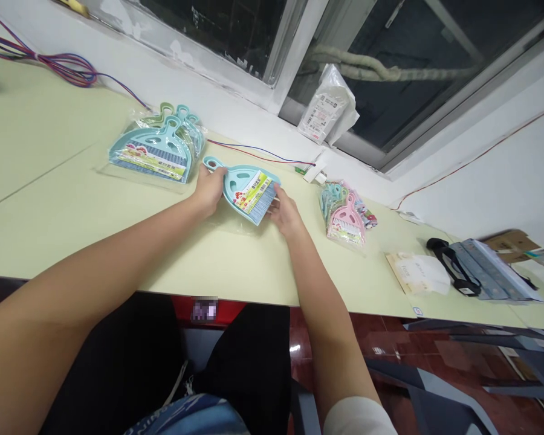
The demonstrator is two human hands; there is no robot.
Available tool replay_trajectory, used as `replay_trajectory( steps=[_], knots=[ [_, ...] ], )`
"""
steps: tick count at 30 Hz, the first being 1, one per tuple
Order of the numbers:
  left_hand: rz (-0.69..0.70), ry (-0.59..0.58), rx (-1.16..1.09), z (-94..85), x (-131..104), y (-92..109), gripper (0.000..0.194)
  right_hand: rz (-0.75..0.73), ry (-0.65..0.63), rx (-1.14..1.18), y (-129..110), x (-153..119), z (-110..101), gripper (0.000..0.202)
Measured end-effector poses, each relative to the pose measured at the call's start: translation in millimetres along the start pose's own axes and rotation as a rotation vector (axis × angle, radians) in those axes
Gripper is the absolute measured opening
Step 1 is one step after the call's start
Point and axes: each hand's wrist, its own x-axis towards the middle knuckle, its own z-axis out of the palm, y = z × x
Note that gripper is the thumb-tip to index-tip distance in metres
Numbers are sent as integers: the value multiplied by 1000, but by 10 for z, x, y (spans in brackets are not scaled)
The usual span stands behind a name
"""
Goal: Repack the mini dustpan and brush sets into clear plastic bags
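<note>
A light blue dustpan and brush set (242,184) with a colourful label is held just over the table, tilted. My left hand (210,188) grips it by the handle side, thumb on top. My right hand (284,210) holds its brush end, the fingers partly hidden behind the bristles. To the left lies a pile of bagged blue and green dustpan sets (152,151). On the right rests a group of smaller bagged sets, a pink one (346,220) in front of blue and green ones.
Coiled red and blue wires (68,67) lie at the back left. A plastic-wrapped package (329,109) stands on the window ledge. Farther right on the table (236,272) are a flat packet (419,273), a black strap-like item (453,269), blue-grey boxes (489,272) and cardboard (511,244).
</note>
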Motion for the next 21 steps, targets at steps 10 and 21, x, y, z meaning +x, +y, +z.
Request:
replay_trajectory(
  steps=[10,21],
  knots=[
    [6,-90,96,18,-62,-7,31,115,52,316,105,122,126,37],
    [201,-303,594,-124,-36,144,36,65,55,305,-22,399,-393,40]
  ],
)
